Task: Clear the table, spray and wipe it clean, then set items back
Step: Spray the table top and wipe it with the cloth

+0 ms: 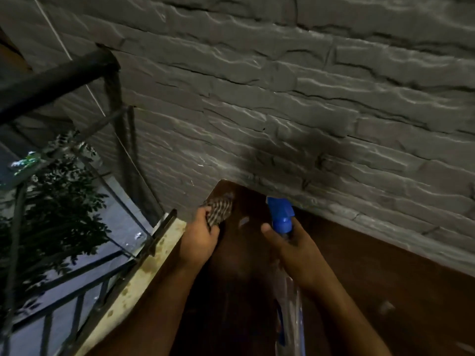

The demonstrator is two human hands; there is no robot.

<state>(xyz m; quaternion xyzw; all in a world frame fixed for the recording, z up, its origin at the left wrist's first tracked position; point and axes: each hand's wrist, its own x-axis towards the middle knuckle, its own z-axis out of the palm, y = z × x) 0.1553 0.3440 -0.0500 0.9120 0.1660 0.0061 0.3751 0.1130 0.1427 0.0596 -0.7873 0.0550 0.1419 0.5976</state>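
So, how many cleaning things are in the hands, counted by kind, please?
Spray bottle, with blue nozzle, held by the right hand: 1
Patterned cloth, held by the left hand: 1
Total: 2, both held over the brown table.

Cloth left of spray bottle.
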